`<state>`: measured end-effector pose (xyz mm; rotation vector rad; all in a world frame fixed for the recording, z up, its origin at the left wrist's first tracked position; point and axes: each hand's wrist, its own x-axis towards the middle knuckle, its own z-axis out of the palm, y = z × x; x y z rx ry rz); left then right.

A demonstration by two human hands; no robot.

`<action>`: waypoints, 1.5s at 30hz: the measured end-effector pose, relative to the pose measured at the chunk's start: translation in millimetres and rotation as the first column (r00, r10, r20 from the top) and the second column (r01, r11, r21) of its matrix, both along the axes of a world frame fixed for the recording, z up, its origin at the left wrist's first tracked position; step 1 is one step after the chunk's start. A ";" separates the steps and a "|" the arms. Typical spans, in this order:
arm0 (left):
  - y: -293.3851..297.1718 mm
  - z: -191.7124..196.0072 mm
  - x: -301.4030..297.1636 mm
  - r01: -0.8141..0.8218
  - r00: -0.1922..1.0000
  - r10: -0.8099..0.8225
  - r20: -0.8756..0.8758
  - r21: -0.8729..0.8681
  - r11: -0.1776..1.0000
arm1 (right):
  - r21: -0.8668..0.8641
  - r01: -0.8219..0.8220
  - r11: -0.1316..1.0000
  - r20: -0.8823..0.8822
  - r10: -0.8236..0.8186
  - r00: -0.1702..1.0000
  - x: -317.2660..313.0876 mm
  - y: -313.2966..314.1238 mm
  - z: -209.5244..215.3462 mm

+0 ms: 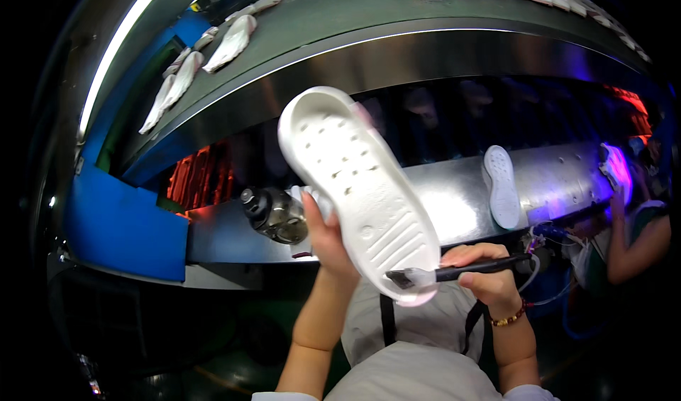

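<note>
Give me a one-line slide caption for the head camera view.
Left hand holding a white shoe sole while the right hand holds a black-handled brush at the sole's near end.

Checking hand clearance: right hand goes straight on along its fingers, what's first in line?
Probably the white shoe sole in the left hand, near its lower end. The brush in the right hand already overlaps it; contact is unclear from one view.

Left hand [328, 243] higher, fingers [311, 208] upward; right hand [495, 282] lower, fingers pinched.
</note>
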<state>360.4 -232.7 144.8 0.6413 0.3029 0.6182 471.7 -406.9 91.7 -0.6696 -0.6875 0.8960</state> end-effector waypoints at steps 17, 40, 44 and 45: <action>-21.0 -30.7 5.3 0.216 0.960 -0.216 0.177 0.021 0.976 | -0.041 0.146 0.988 0.651 -0.084 0.755 -0.4 13.4 36.4; -4.0 10.1 1.0 0.786 0.472 -0.643 -0.603 -0.043 0.616 | -0.114 -0.318 0.941 0.879 0.245 0.409 42.0 3.9 50.2; -7.7 12.1 1.2 0.740 0.474 -0.634 -0.611 -0.114 0.663 | -0.168 -0.251 0.953 0.871 0.263 0.414 49.9 1.4 50.0; -8.0 11.7 1.6 0.765 0.425 -0.625 -0.655 -0.110 0.635 | -0.185 -0.287 0.940 0.876 0.290 0.385 52.0 1.7 46.3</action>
